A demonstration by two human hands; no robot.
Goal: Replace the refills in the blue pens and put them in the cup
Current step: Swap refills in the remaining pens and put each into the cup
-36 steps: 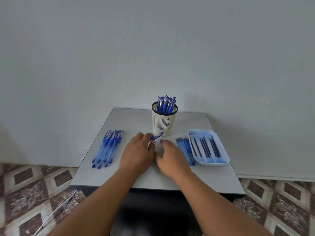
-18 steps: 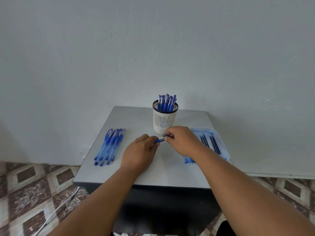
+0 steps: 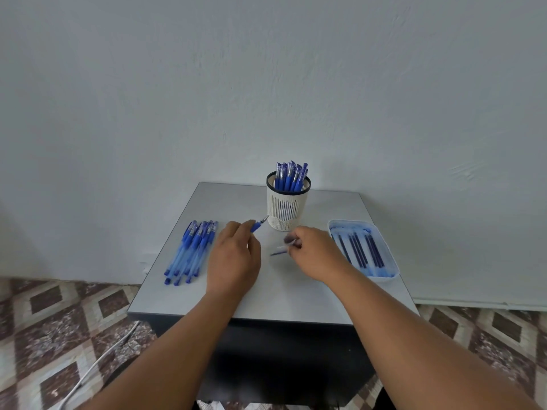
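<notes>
The left hand (image 3: 233,255) grips a blue plastic pen (image 3: 258,225), tip toward the white slotted cup (image 3: 285,210) just beyond, while the right hand (image 3: 313,254) pinches a small blurred piece (image 3: 281,250) — keep both steady — align before pushing.

One head-worn wide-angle view — looking forward and down over the small table (image 3: 266,297) — close above it.
</notes>
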